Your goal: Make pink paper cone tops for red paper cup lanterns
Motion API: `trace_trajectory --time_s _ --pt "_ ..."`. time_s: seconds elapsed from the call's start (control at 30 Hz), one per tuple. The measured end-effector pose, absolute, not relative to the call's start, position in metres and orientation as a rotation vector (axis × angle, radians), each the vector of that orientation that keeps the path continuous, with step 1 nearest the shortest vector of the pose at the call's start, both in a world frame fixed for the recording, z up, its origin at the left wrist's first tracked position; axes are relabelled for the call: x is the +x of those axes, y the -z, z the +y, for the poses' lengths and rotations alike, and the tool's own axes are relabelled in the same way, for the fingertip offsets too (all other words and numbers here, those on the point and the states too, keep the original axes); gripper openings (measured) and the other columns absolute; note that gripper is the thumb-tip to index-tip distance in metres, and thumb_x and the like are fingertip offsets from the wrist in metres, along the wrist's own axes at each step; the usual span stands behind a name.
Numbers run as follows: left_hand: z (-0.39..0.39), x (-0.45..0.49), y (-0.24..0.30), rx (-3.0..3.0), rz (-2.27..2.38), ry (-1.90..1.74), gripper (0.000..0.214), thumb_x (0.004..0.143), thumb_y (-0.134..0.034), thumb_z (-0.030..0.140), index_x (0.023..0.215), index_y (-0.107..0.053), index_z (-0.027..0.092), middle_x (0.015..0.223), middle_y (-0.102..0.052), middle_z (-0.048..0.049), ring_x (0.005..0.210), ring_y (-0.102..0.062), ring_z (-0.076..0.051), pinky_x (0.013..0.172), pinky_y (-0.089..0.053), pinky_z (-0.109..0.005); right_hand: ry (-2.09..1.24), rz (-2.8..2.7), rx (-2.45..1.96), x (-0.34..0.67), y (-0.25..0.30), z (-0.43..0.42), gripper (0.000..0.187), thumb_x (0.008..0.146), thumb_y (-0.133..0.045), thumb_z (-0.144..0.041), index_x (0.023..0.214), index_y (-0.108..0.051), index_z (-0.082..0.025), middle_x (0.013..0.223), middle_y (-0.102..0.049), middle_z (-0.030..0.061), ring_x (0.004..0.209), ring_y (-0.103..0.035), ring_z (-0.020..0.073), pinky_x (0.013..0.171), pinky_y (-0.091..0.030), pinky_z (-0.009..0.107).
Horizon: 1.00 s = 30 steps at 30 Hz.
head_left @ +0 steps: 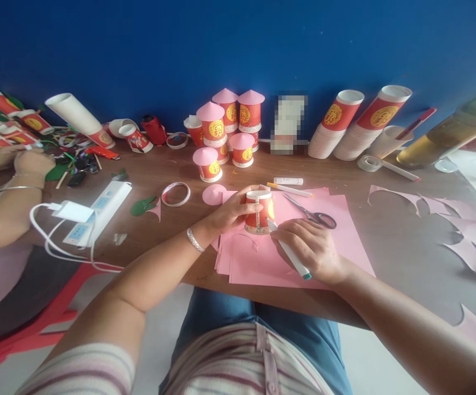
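A red paper cup [258,214] stands upside down on a stack of pink paper sheets [336,252] at the table's near edge. My left hand [232,211] wraps its fingers round the cup's left side and top. My right hand [310,249] pinches a white marker with a teal end [291,255], its tip against the cup's lower right rim. Scissors [316,216] lie on the pink paper just behind my right hand.
Several red cups with pink cone lids [230,129] stand behind. Cup stacks [345,123] lie at the back right, beside a tape roll [368,163]. A glue stick [288,181], a pen [289,190], a power strip [98,211] and pink offcuts [452,230] lie around. Another person's hands [24,164] work at left.
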<state>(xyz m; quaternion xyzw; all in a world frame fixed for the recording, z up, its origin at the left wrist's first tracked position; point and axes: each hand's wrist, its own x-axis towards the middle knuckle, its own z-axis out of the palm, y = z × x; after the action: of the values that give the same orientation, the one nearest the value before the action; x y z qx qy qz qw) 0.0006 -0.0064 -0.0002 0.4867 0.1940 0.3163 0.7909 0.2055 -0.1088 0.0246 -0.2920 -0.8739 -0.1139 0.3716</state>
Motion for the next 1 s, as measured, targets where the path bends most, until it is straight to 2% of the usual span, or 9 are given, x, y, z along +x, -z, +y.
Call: trace_trajectory --time_s 0.73,1.0 --pt "-0.0060 0.0013 0.0025 1.041 0.426 -0.668 0.040 0.081 -0.077 0.024 0.119 -0.065 0.020 0.105 -0.066 -0.0066 0.092 -0.065 -0.018 0.081 -0.055 -0.031 0.262 -2.245 -0.752 0.2054 -0.0215 -0.1085 0.026 0.096 -0.044 -0.002 0.110 -0.062 -0.015 0.084 -0.072 0.0080 0.078 -0.071 0.0197 0.068 -0.059 0.033" --pt "-0.0073 0.0016 0.0002 1.084 0.414 -0.656 0.039 0.082 -0.076 0.026 0.120 -0.064 0.020 0.113 -0.065 -0.0081 0.095 -0.064 -0.019 0.082 -0.054 -0.032 0.219 -2.259 -0.756 0.2059 -0.0213 -0.1081 0.029 0.096 -0.044 -0.002 0.113 -0.063 -0.016 0.087 -0.073 0.0079 0.080 -0.072 0.0202 0.070 -0.059 0.033"
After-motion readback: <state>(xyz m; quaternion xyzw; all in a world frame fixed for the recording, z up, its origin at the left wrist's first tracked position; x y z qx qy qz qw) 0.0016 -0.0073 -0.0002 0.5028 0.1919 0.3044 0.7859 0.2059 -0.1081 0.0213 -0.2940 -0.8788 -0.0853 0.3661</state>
